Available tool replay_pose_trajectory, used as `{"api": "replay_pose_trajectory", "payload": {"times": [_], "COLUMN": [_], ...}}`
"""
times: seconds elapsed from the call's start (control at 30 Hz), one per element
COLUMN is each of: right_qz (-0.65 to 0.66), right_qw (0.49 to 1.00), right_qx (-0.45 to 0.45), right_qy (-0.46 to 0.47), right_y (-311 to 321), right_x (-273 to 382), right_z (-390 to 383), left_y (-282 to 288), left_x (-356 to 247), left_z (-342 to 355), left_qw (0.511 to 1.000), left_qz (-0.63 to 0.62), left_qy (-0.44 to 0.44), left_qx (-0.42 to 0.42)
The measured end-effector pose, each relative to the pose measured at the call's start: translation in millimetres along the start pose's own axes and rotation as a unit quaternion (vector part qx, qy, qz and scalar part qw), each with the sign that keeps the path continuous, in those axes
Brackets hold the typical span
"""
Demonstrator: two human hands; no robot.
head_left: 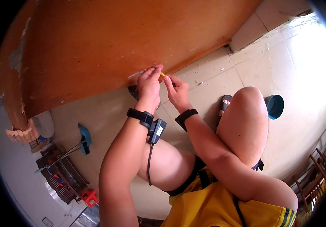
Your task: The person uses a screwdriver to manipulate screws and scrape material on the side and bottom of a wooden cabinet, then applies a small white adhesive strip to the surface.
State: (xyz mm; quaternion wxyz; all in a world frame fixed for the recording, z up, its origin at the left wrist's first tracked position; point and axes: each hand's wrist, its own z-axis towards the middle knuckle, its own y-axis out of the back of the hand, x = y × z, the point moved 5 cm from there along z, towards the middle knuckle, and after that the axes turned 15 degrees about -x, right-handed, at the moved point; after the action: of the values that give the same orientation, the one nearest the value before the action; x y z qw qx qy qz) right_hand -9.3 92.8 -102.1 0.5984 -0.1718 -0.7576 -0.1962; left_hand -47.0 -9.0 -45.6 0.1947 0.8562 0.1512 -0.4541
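A short yellow piece [163,75], too small for me to make out its kind, shows between my hands at the lower edge of a large orange-brown wooden panel [106,45]. My left hand [149,83] is closed, its fingertips pinched at the upper end of the yellow piece and close against the panel. From the right, my right hand [179,92] is closed too, thumb and curled fingers at the piece's lower end. A worn whitish patch [135,75] marks the wood beside my left fingers. The insides of both grips are partly hidden.
Pale floor tiles [204,79] carry small white crumbs near the panel. A teal bucket [275,106] stands right of my bent knee. Wooden chairs [318,160] line the far right. At the left are a blue dustpan [84,139] with a long handle and a red plastic object [89,197].
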Motion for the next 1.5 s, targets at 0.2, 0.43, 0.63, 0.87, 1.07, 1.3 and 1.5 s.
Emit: {"api": "replay_pose_trajectory", "payload": {"times": [0.2, 0.43, 0.63, 0.87, 1.07, 1.3, 1.5], "right_qz": [-0.009, -0.024, -0.031, -0.032, -0.029, -0.041, -0.033], "right_qw": [0.998, 0.994, 0.993, 0.992, 0.992, 0.989, 0.993], "right_qx": [-0.019, -0.043, -0.047, -0.053, -0.045, -0.048, -0.027], "right_qy": [0.058, 0.093, 0.103, 0.114, 0.114, 0.137, 0.113], "right_y": [5, 12, 9, 11, 8, 11, 8], "right_x": [4, 9, 12, 10, 10, 9, 8], "right_z": [6, 14, 8, 12, 11, 17, 17], "left_y": [-3, -10, -3, -7, -3, -9, -8], "left_x": [1, -5, -6, -4, -6, -8, -8], "left_z": [-1, -6, -9, -6, -7, -9, -8], "left_qw": [1.0, 0.999, 0.999, 0.999, 0.998, 0.999, 0.999], "left_qz": [0.003, 0.041, 0.044, 0.018, 0.031, 0.032, 0.028], "left_qy": [-0.011, -0.034, -0.026, -0.037, -0.047, -0.034, -0.032], "left_qx": [0.004, 0.001, -0.016, -0.009, -0.018, -0.023, -0.029]}}
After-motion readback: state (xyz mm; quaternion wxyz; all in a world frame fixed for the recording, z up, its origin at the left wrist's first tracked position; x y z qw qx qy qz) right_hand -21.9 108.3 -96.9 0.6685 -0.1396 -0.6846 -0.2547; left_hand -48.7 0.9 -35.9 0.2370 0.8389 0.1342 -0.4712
